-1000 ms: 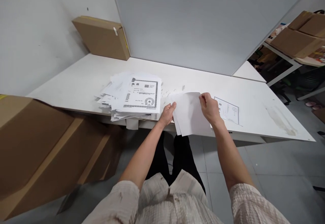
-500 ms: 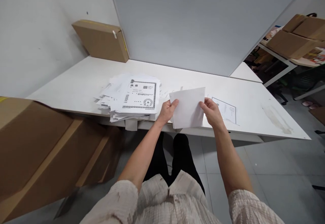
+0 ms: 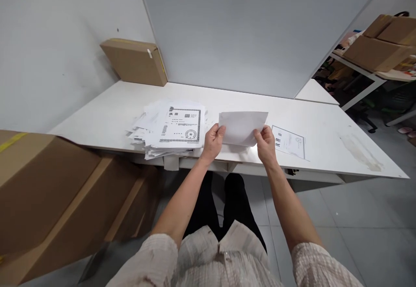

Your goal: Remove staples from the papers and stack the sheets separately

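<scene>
Several white sheets of paper [image 3: 242, 127] are held up just over the front part of the white table [image 3: 325, 126], their blank side toward me. My left hand [image 3: 213, 141] is closed on their left edge, thumb in front. At the right edge my right hand [image 3: 265, 145] pinches them the same way. To the left lies an untidy stack of printed papers [image 3: 180, 124], a bordered certificate with a round star seal on top. A single printed sheet [image 3: 290, 141] rests on the table just right of my right hand.
A flat cardboard box [image 3: 134, 63] leans against the wall at the back left. Behind the table stands a large grey-white panel [image 3: 227, 31]. Big cardboard boxes [image 3: 58, 191] crowd the lower left. More boxes [image 3: 377, 48] sit on another table at the far right.
Both hands have tilted the held sheets, so they look shorter and their lower edge has risen off the table's front edge. More of the single printed sheet on the right now shows.
</scene>
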`<move>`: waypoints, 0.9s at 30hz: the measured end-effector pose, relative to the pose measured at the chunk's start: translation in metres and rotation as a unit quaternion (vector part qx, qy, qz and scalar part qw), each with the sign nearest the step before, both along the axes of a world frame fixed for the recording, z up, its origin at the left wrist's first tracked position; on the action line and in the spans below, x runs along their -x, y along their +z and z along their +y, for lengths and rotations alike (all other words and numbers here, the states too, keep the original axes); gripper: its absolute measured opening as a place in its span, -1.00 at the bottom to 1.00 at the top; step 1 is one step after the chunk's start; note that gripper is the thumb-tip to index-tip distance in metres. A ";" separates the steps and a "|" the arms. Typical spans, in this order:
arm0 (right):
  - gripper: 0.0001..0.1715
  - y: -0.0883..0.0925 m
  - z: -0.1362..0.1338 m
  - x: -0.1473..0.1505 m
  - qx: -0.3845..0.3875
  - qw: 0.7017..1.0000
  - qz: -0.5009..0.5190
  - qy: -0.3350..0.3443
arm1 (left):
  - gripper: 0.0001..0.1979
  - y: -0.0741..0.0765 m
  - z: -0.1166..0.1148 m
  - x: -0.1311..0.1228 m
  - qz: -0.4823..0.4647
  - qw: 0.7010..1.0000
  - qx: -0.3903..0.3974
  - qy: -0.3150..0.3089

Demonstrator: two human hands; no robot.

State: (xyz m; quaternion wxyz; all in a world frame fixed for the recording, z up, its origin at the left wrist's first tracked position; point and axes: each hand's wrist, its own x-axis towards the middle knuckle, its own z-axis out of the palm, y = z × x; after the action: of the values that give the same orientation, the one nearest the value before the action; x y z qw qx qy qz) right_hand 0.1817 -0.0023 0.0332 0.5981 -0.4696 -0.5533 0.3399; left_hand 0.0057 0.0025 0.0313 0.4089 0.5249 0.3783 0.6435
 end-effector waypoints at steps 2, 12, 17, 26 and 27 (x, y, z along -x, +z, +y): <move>-0.78 0.002 0.000 0.000 -0.003 1.000 -0.003 -0.001 | -0.68 0.002 0.000 0.000 0.012 1.000 -0.007 0.002; -0.69 -0.001 0.002 0.002 -0.006 0.999 -0.033 -0.017 | -0.74 0.004 -0.001 -0.004 -0.006 1.000 -0.010 -0.014; -0.80 0.036 -0.005 -0.017 -0.050 0.983 -0.168 -0.058 | -0.57 0.015 -0.004 -0.001 -0.036 0.999 -0.013 -0.034; -0.88 0.095 -0.017 0.001 -0.115 0.749 -0.647 0.085 | -0.69 0.012 -0.006 0.003 0.081 0.995 -0.017 -0.060; -0.89 0.092 -0.015 -0.001 -0.096 0.743 -0.656 0.089 | -0.75 0.007 -0.005 0.003 0.073 0.994 0.004 -0.082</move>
State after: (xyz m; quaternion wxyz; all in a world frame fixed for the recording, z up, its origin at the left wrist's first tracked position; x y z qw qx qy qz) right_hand 0.1825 -0.0171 0.1254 0.0965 -0.4651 -0.8782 -0.0557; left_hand 0.0024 -0.0024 0.0380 0.4336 0.5983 0.3656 0.5660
